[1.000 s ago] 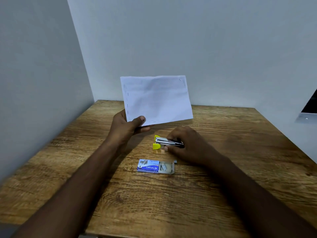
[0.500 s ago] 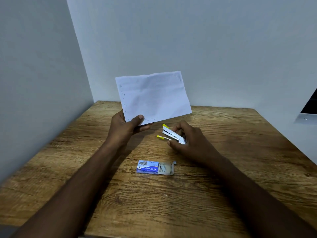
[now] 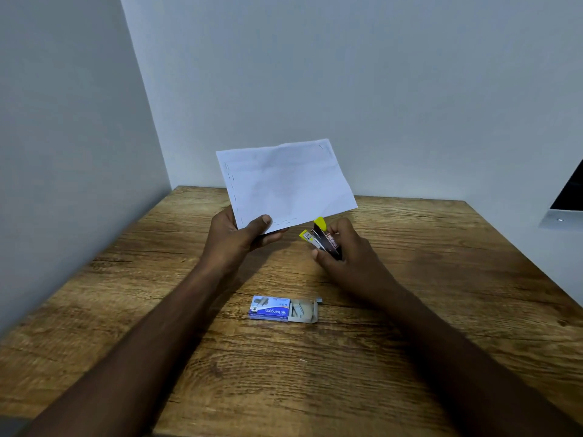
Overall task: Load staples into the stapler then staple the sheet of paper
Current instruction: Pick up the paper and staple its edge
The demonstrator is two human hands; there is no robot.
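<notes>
My left hand [image 3: 235, 239] pinches the lower left corner of a white sheet of paper [image 3: 287, 182], held upright above the wooden table [image 3: 441, 279]. Rows of staples show along the sheet's left and bottom edges. My right hand [image 3: 350, 257] grips a small stapler [image 3: 320, 238], silver with yellow tips, lifted off the table with its jaws apart and pointing up-left. The jaws sit just under the sheet's lower right edge, close to it but apart from it. A blue staple box [image 3: 284, 309] lies slid open on the table in front of both hands.
Grey walls close the table on the far side and the left. A dark screen edge [image 3: 568, 197] juts in at the right. A tiny loose staple bit [image 3: 303, 361] lies on the wood near me.
My right hand has lifted the stapler off the table and tilted its jaws up toward the sheet's lower edge. My left hand has tilted the sheet slightly.
</notes>
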